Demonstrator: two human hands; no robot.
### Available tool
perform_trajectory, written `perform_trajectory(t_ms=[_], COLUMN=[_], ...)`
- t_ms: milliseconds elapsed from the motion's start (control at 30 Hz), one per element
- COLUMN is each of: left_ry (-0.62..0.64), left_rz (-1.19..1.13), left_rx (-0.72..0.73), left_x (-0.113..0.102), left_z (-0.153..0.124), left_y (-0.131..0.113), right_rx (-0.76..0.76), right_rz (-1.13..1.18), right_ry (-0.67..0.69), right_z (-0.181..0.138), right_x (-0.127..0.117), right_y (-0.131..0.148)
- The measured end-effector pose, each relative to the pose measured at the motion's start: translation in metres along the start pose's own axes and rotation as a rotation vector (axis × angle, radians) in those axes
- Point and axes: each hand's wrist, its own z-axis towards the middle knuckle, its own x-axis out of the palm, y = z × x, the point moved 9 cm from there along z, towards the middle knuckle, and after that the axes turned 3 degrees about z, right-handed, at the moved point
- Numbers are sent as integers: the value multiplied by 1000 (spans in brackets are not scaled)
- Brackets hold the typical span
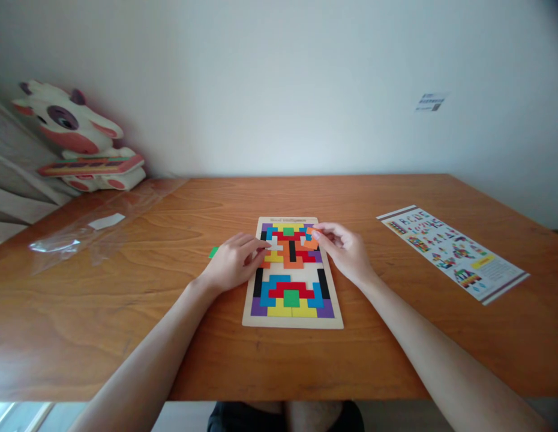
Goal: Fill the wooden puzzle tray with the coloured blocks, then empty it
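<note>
A wooden tray puzzle (292,322) lies on the table, partly filled with flat coloured block pieces in purple, blue, red, yellow, green, orange and black. My right hand (346,249) pinches an orange puzzle piece (311,240) between thumb and fingertips, over the tray's upper right. My left hand (234,259) rests across the tray's left edge, index finger stretched onto the pieces and thumb apart from it. I see nothing held there. Pale bare patches show in the middle of the tray. A green piece (213,252) pokes out on the table behind my left hand.
A printed pattern sheet (454,255) lies to the right on the wooden table (126,336). At the back left are a cow-shaped toy keyboard (92,144) and a clear plastic bag (76,237). The wall (279,90) stands behind the table's far edge.
</note>
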Motion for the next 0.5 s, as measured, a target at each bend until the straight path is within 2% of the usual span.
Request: perform_trajectory(t_ms=[100, 233, 500], left_ry=[-14, -8, 98], left_rz=[142, 293, 271], left_rx=[-24, -50, -12], left_x=[-10, -22, -16], left_z=[-3, -10, -12], left_y=[15, 36, 34], right_rx=[0, 75, 105], right_rz=[-6, 31, 129], right_ry=[-5, -42, -99], right_z=[0, 1, 2], right_x=[-2, -10, -10], right_y=[1, -6, -15])
